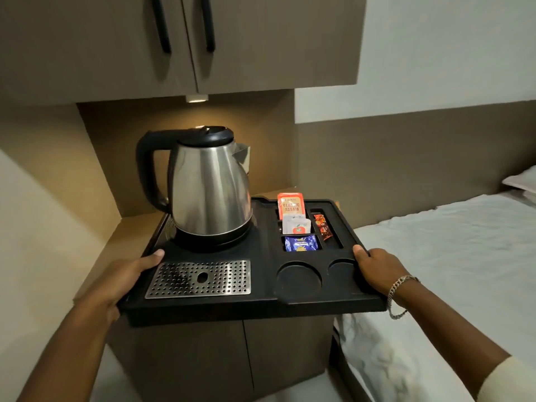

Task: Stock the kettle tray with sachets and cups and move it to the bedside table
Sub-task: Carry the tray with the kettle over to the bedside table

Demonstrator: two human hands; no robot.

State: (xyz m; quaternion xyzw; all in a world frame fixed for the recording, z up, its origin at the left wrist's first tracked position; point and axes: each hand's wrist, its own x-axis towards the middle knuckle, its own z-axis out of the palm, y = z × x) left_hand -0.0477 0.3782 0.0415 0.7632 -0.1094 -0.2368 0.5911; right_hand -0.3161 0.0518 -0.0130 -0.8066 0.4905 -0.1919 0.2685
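Both my hands grip the black tray (261,306): left hand (132,275) and right hand (377,269) closed on opposite edges; kettle (208,190) upright, cup wells empty.

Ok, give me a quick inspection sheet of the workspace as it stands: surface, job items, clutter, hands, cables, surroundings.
Surface: bedside table, tan top, lit by a small lamp above; tray's front edge overhangs it.
Tray: black, level, held at both sides.
Kettle: upright on its base at the tray's back left, lid shut.
Sachets: orange, white, blue and red packets in the compartments at the back right.
Cup wells: both empty; no cups seen.
Drip grate: metal, bare.
Clutter: nothing seen.
Hands: left hand grips the tray's left edge; right hand grips the right edge, bracelet on the wrist.
Cables: nothing seen.
Surroundings: cupboard doors above, bed at right.
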